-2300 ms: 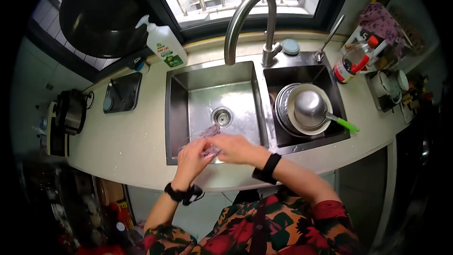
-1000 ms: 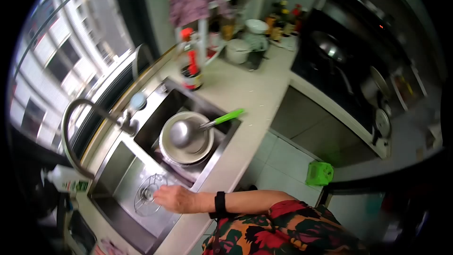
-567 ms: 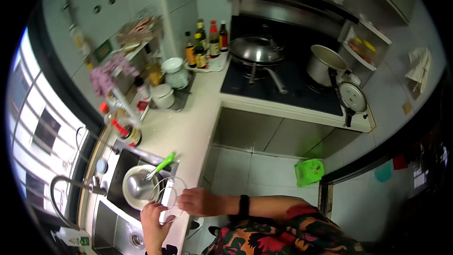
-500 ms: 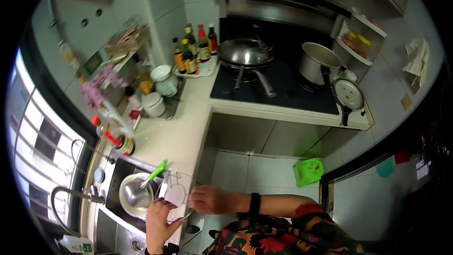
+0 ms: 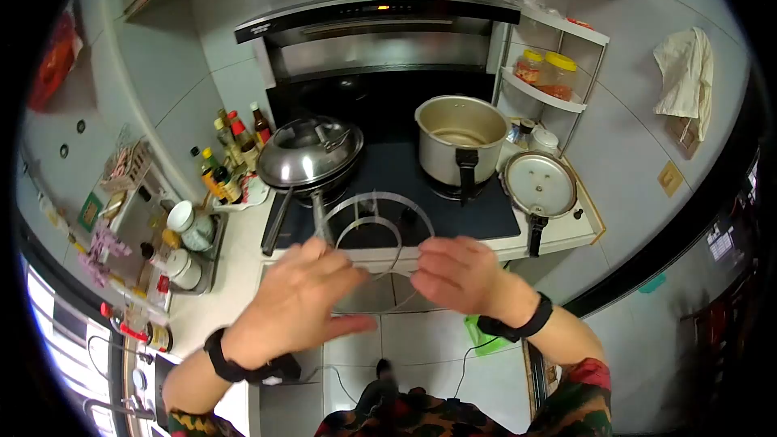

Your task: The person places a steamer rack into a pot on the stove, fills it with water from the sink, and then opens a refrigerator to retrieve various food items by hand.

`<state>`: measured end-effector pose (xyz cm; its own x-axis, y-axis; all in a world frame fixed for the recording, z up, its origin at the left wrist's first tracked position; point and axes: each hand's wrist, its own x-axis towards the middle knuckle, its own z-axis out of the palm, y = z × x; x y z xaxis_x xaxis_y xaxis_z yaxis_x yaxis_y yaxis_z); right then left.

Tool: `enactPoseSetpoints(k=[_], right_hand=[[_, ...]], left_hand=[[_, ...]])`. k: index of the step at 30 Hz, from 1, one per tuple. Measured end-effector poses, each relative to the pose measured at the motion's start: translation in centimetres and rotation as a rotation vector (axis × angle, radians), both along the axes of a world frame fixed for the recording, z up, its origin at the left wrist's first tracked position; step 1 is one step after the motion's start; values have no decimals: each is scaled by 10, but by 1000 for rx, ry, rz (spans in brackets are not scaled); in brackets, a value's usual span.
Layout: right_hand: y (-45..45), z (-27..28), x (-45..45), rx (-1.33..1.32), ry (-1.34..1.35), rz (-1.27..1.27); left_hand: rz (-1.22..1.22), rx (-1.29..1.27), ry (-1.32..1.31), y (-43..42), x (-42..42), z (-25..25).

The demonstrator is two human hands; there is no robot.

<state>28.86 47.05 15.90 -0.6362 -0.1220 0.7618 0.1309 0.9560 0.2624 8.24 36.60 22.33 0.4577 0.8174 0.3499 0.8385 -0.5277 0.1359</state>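
The wire rack [image 5: 375,194] is in the air between both hands, tilted before the near edge of the stove [image 5: 486,222]. The right hand [image 5: 465,275] appears to have its grip closed on the rim near three o'clock; the left hand [image 5: 295,299] is near nine o'clock, its thumb splayed, and its fingers hide whether that grip is open or closed. If only one side really bears the rack, it could swing or slip to the floor [image 5: 413,352], more so if the wire is wet. The likeliest snag looks to be at eleven o'clock, where the lidded pan's steel handle [image 5: 319,212] points back towards the rack; the wire seems to overlap it in view, though I can't tell if they touch. Caught there, it might drag the pan [image 5: 312,154]. Towards one o'clock, the open pot [image 5: 457,142] has its black handle [image 5: 467,171] facing the person, easily knocked by a wide swing.
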Motion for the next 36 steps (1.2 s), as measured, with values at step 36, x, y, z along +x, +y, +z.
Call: enactPoseSetpoints(k=[36], right_hand=[[395, -49, 64, -903, -971, -529]], left_hand=[[90, -713, 164, 475, 72, -105]])
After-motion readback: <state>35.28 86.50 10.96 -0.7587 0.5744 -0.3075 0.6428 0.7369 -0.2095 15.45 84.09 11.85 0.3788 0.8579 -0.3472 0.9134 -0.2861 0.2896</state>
